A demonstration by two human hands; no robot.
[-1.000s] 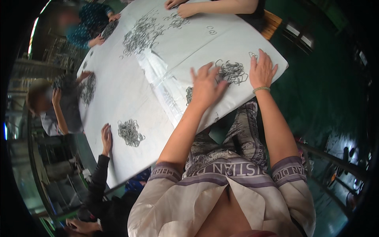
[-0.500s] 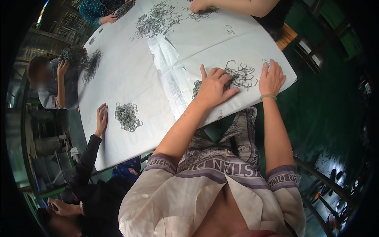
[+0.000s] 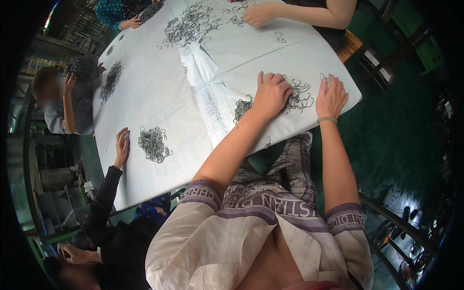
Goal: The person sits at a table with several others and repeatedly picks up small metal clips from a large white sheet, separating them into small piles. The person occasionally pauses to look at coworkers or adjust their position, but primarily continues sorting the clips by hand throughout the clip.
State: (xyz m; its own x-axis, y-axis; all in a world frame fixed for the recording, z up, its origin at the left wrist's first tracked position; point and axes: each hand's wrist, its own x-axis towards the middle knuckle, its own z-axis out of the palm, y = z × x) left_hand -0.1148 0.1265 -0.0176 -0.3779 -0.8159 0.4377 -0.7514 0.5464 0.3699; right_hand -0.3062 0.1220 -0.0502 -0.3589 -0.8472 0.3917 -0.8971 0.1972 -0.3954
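Observation:
My left hand (image 3: 271,96) bends over the left side of a loose pile of grey, bent metal hooks (image 3: 300,95). Its fingers are curled together, the thumb is tucked out of sight, and whatever they hold is hidden. A denser pile of hooks (image 3: 242,108) lies left of that wrist, partly behind it. To the right of the loose pile, my right hand (image 3: 332,96) rests open and flat near the table's right corner. A small hook or two (image 3: 324,76) shows at its fingertips.
The white-covered table (image 3: 145,92) bears more hook piles, one large heap (image 3: 189,26) at the far side and another (image 3: 153,144) at left. Co-workers' hands (image 3: 123,147) (image 3: 261,14) rest or work along its edges. Two stray hooks (image 3: 280,37) lie at far right.
My left hand has moved right and slightly farther onto the loose pile, its spread fingers and thumb closing. My right hand has barely moved. The far co-worker's hand has shifted right.

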